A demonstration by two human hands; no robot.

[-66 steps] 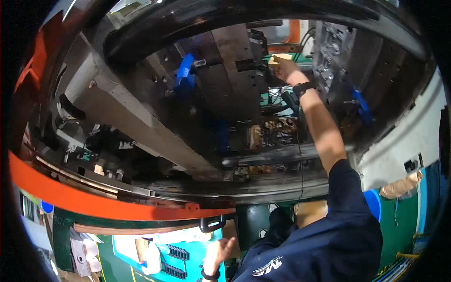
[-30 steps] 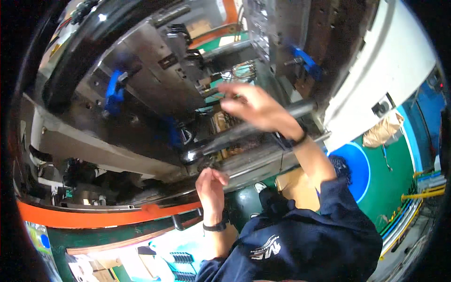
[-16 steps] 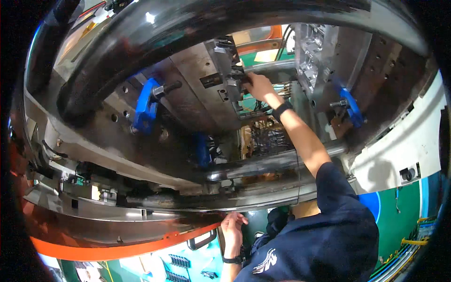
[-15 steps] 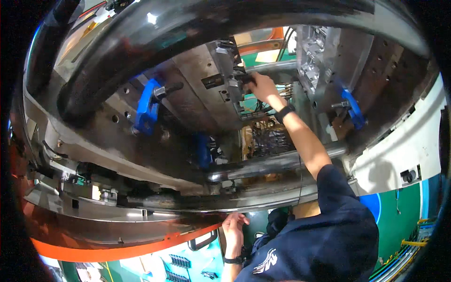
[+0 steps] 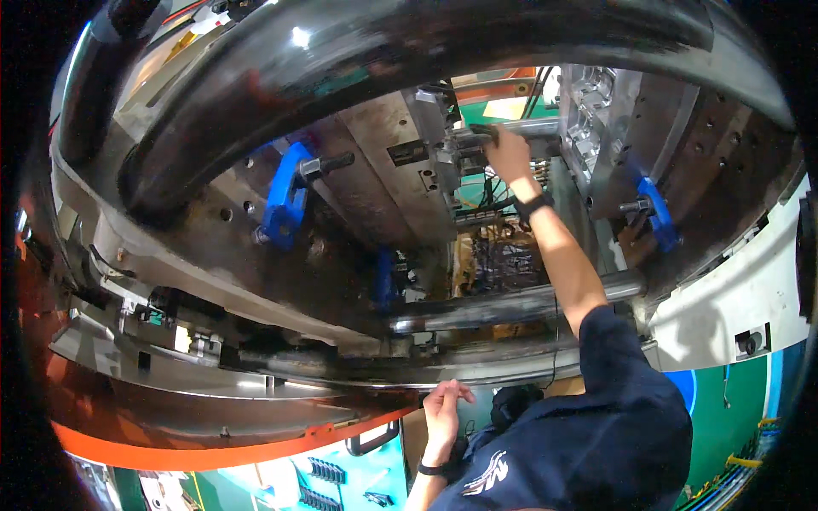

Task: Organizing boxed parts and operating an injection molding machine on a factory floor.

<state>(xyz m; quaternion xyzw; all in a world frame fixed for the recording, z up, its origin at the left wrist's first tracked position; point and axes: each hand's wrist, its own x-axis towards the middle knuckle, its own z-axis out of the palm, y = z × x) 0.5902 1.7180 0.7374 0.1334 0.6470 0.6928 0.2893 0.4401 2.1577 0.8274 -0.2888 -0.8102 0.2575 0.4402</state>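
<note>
- Right hand point(image 5: 507, 152) reaches into the narrow gap between the mould halves, apparently gripping a grey bar point(image 5: 524, 129) beside the left mould plate point(image 5: 400, 170).
- Left hand point(image 5: 443, 410) rests open-fingered against the machine's lower rail point(image 5: 358, 375), below that plate.

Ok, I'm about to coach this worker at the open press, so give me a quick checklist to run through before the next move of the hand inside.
1. Right hand is in the gap between the two metal mould halves, wrist strap visible: ok for locating it, but whether it grips anything cannot tell.
2. Left hand is outside the machine, fingers spread against the lower frame edge: ok.
3. Mould gap is open around the forearm: ok.
4. Blue clamps sit against the left plate with bolts in place: appear ok; tightness cannot tell.
5. Lower tie bar crosses under the reaching arm, apart from it: ok.
6. Machine stopped or locked out: cannot tell.
</note>
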